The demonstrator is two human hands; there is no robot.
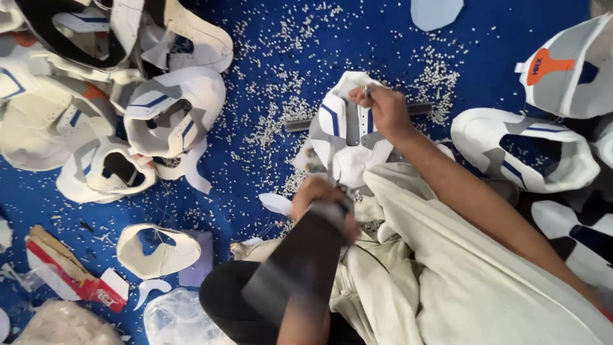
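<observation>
**Punching a shoe upper on the blue floor**

The blue floor (383,38) is strewn with white pellets (281,121). A pile of uppers (128,96) lies well left of the central upper (345,137), more uppers (517,147) to its right. The central upper looks light and floppy, best pinned flat by its edge. Just below it, the left hand (319,198) grips a dark, blurred tool (300,262). The right hand (383,112) pinches a thin metal punch (366,91) upright on the upper's top.
</observation>
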